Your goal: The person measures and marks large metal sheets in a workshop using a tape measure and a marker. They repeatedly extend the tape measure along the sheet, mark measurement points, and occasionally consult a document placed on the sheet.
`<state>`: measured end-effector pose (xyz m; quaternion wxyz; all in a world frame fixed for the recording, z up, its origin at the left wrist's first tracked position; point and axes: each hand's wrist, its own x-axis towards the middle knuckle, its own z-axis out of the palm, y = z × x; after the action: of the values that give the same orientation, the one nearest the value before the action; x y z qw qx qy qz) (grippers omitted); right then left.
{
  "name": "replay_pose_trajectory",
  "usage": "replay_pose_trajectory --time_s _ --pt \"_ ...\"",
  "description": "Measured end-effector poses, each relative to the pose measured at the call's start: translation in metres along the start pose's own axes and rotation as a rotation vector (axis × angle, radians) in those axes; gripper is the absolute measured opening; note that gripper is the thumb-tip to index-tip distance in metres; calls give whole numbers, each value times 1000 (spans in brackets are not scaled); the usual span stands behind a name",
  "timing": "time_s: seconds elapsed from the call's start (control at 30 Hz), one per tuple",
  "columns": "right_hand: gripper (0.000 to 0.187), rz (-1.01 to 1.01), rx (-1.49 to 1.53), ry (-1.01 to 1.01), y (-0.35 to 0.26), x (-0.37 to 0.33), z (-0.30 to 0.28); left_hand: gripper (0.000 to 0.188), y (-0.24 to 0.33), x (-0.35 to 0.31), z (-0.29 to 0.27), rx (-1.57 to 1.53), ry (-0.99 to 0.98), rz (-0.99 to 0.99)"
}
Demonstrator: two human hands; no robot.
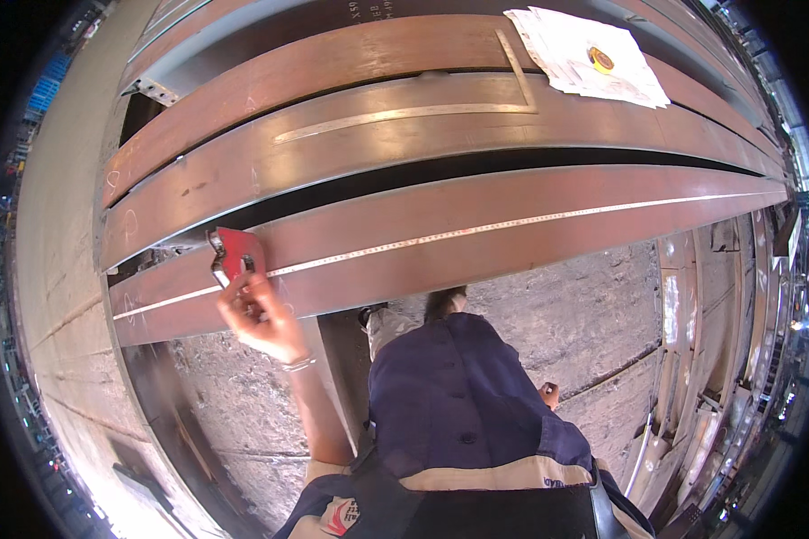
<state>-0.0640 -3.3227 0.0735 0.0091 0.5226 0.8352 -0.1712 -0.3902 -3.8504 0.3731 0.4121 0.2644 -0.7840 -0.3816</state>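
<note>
A red angular tool (240,251) with a metal edge is above the left part of the near steel beam (476,202), pinched between the thumb and fingers of the left hand (262,319); the right hand (549,393) shows only partly beside the torso, so I cannot tell its grip. Just beneath the tool, a pale measuring tape (422,240) runs lengthwise along that beam. Farther off lie a large L-shaped square (404,115) and, to its right, white papers (557,54) bearing a round yellow-and-red object (600,60).
</note>
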Motion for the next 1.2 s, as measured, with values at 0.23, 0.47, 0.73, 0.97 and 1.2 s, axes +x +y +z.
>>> replay_pose_trajectory --time_s 0.23,0.47,0.73,0.97,1.2 --pt "25 109 309 -32 -36 97 -31 13 50 -84 65 12 -414 70" --pt "23 -29 559 253 -149 152 -39 13 32 -111 105 135 -450 356" --pt "22 53 744 285 -245 140 -99 14 26 -113 118 154 -451 408" --pt "25 -201 681 447 -321 157 -135 16 19 -114 118 116 -486 342" --pt "18 -482 525 422 -430 189 -186 13 19 -118 122 294 -405 338"
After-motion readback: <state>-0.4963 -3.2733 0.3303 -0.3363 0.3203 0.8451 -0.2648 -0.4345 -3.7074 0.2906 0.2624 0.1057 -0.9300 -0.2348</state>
